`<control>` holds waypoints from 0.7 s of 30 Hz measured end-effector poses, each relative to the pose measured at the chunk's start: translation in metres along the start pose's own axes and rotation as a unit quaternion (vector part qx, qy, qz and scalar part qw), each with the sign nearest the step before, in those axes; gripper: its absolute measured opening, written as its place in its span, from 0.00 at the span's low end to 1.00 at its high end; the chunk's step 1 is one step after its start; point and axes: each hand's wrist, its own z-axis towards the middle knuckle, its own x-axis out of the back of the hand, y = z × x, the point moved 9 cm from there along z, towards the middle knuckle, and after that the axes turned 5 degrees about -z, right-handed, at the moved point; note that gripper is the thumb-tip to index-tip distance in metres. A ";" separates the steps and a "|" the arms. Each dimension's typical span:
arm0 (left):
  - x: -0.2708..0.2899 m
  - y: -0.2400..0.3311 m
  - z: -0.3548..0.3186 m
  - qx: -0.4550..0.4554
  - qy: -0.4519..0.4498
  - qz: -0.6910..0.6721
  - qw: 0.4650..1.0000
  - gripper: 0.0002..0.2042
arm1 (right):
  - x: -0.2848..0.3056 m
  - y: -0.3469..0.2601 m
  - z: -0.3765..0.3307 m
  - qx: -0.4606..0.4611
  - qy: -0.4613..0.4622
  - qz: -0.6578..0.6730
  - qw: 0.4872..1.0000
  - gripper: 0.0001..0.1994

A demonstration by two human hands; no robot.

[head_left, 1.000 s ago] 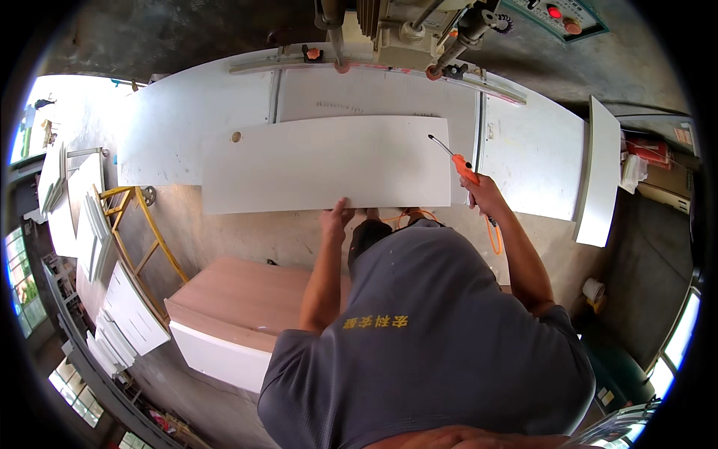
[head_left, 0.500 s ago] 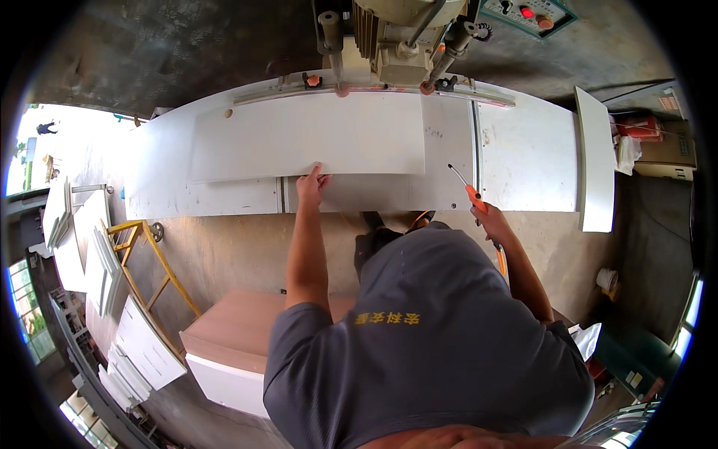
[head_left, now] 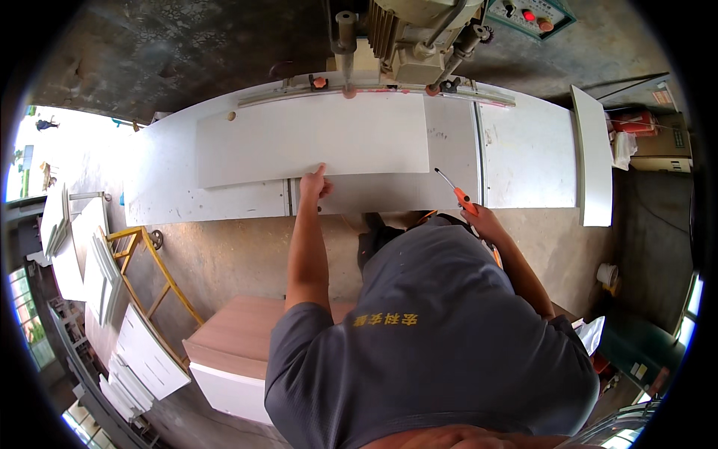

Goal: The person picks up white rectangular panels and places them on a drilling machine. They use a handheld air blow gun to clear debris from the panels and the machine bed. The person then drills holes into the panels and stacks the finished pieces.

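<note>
A long white board (head_left: 314,138) lies flat on the pale worktable (head_left: 449,150), its far edge along the metal fence. At the middle of its near edge is my left hand (head_left: 315,183). The index finger points out over the top face and the other fingers are curled at the edge, closed on it. My right hand (head_left: 485,221) is wrapped around an orange air blow gun (head_left: 465,201). Its thin nozzle slants to the left, and the dark tip is just right of the board's near right corner, apart from it. An orange hose shows below that hand.
A motorised machine (head_left: 415,45) stands over the table's far side, with a control box (head_left: 531,16) at its right. Another white panel (head_left: 592,157) lies across the table's right end. A yellow frame cart (head_left: 161,273) and a brown-topped stack (head_left: 232,333) stand at the left.
The blow gun's tip has moved left and slightly nearer me, closer to the board's right corner. My left hand stays at the board's near edge. The whole view has shifted a little.
</note>
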 end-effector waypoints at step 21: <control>-0.077 -0.032 -0.021 -0.050 -0.028 -0.169 0.984 0.15 | -0.003 -0.027 0.011 0.147 0.106 -0.025 0.983 0.23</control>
